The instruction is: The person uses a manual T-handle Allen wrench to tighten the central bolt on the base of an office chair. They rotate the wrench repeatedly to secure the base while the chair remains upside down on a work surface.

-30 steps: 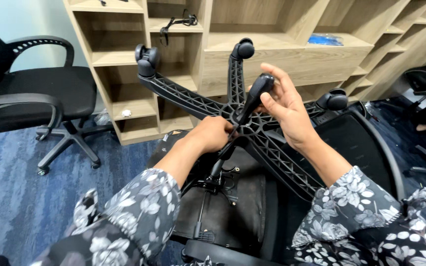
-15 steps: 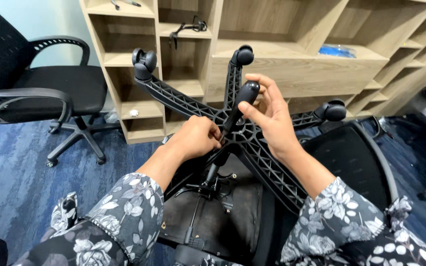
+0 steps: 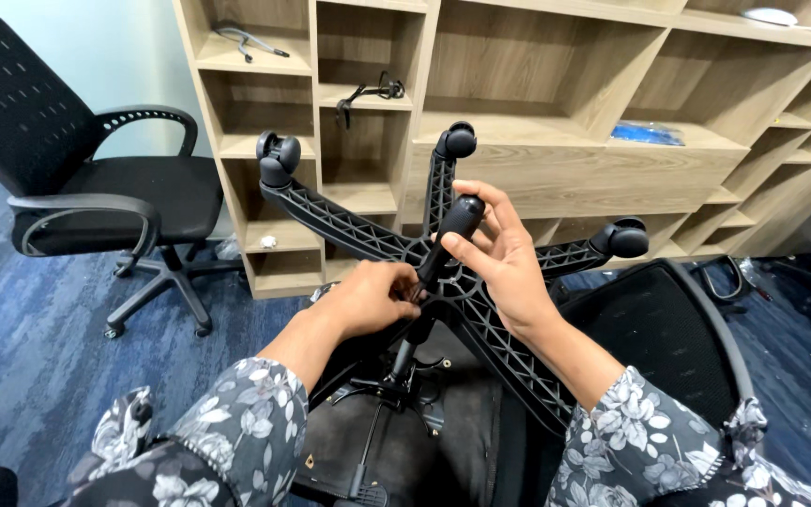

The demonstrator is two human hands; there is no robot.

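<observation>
Right hand [image 3: 499, 258]: fingers curled round the black tool handle [image 3: 451, 230] — upright over the hub.
Left hand [image 3: 368, 299]: pinching the tool's shaft at the star base [image 3: 349, 225].
Base: upturned, casters up, before wooden shelves [image 3: 556, 169].

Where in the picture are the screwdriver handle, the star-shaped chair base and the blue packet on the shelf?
screwdriver handle [image 3: 455, 225], head view, upper grip.
star-shaped chair base [image 3: 340, 223], head view, left ribbed leg.
blue packet [image 3: 650, 134], head view, its middle.
</observation>
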